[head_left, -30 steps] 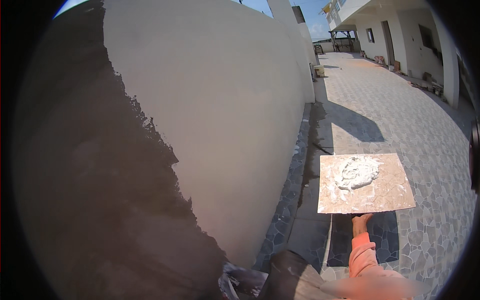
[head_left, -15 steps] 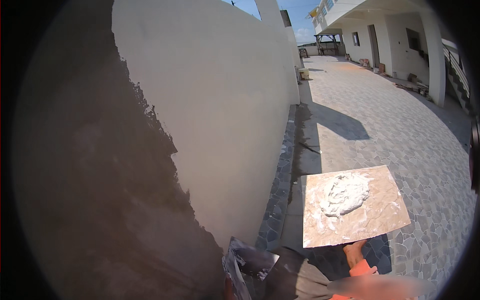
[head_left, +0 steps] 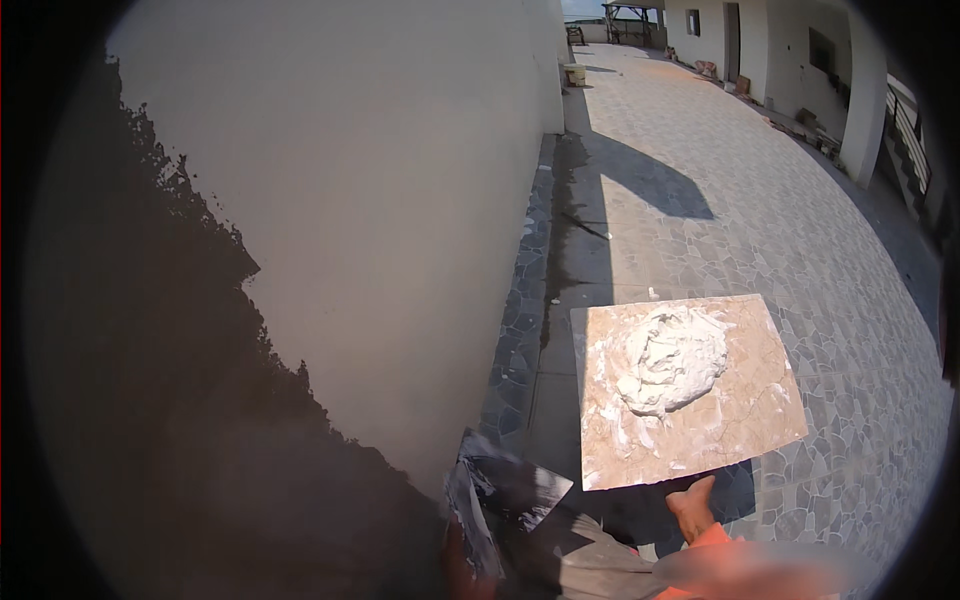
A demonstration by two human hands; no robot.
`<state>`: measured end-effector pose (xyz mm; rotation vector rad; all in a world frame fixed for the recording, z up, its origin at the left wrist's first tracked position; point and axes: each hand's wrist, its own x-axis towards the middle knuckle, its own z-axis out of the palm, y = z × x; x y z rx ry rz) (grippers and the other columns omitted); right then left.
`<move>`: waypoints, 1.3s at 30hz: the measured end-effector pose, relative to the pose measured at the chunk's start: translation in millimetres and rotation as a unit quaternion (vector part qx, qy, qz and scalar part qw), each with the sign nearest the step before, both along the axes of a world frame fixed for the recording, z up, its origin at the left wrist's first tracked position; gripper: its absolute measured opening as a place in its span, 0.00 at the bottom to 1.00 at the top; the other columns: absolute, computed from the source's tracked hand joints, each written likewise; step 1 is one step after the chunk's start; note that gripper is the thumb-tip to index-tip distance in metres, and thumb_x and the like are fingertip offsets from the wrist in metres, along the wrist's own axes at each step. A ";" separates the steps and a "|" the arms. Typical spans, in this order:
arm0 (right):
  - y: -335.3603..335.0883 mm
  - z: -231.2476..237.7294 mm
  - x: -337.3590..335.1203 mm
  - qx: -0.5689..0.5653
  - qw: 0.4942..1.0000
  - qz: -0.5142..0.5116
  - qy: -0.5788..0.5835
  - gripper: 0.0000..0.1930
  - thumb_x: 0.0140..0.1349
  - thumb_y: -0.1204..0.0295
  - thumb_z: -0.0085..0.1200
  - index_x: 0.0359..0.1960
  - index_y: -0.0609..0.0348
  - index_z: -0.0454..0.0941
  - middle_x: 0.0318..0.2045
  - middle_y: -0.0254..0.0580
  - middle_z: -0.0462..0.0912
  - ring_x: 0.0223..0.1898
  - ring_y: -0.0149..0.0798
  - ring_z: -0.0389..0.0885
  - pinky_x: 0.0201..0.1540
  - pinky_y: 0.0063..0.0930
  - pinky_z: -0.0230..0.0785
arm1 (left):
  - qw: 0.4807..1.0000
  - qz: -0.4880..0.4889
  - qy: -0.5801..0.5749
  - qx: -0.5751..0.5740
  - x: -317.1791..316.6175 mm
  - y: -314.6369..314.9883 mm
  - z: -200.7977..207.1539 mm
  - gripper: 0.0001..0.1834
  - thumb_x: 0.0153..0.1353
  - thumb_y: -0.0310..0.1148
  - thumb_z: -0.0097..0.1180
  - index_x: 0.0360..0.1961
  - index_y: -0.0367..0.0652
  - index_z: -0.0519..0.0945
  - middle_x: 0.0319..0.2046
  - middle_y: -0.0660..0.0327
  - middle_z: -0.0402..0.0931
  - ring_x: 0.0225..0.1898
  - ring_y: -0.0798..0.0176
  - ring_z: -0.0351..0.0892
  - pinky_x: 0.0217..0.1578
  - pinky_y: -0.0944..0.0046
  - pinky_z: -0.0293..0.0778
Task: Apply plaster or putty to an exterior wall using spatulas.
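My right hand [head_left: 692,505], at the end of an orange sleeve, holds up a tan, tile-like board [head_left: 745,430] from below; its fingers are partly hidden under the near edge. On the board lies a thick mound of white plaster paste [head_left: 675,360], with smears around it. Low in the picture, my left hand [head_left: 462,565] is dark and blurred, closed around a broad metal putty knife [head_left: 515,485] streaked with white. A second blade-like surface [head_left: 472,530] rises beside it; whether it is a separate tool I cannot tell. The blades are beside the wall's lower part.
On my left runs a tall wall, dark and rough-edged [head_left: 200,400] nearer me and smooth pale [head_left: 380,200] beyond. A stone-patterned strip [head_left: 515,310] follows its foot. Grey stone paving [head_left: 850,400] stretches right, toward a white building [head_left: 800,50]. A bucket [head_left: 574,75] stands far ahead.
The view has tipped downward and right, so wall and courtyard sit higher and further left. The board with its paste has shifted slightly left and up in the picture. Both hands keep their holds.
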<state>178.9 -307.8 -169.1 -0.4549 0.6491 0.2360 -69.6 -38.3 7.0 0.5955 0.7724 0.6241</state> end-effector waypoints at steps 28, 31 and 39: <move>-67.3 508.8 -166.8 -0.382 0.827 0.332 -0.243 0.09 0.64 0.69 0.54 0.29 0.61 0.75 0.21 0.29 0.74 0.22 0.25 0.67 0.24 0.26 0.61 | 0.968 -0.180 0.162 -0.071 25.0 -230.2 398.6 0.21 0.68 0.42 0.46 0.52 0.36 0.71 0.42 0.61 0.77 0.42 0.68 0.77 0.44 0.67 0.72; -109.1 498.9 -136.0 -0.339 0.820 0.439 -0.142 0.12 0.66 0.68 0.52 0.24 0.60 0.75 0.20 0.28 0.72 0.24 0.25 0.66 0.25 0.28 0.60 | 0.980 -0.157 0.096 -0.078 37.4 -256.3 389.9 0.19 0.67 0.33 0.47 0.56 0.32 0.69 0.47 0.57 0.77 0.45 0.66 0.78 0.47 0.67 0.73; -196.8 461.8 47.1 -0.142 0.925 0.347 -0.058 0.13 0.63 0.77 0.50 0.50 0.63 0.70 0.42 0.42 0.78 0.43 0.35 0.79 0.49 0.37 0.74 | 0.980 -0.063 0.103 -0.156 77.3 -330.3 349.0 0.18 0.68 0.30 0.46 0.56 0.35 0.69 0.49 0.58 0.76 0.46 0.66 0.77 0.48 0.67 0.73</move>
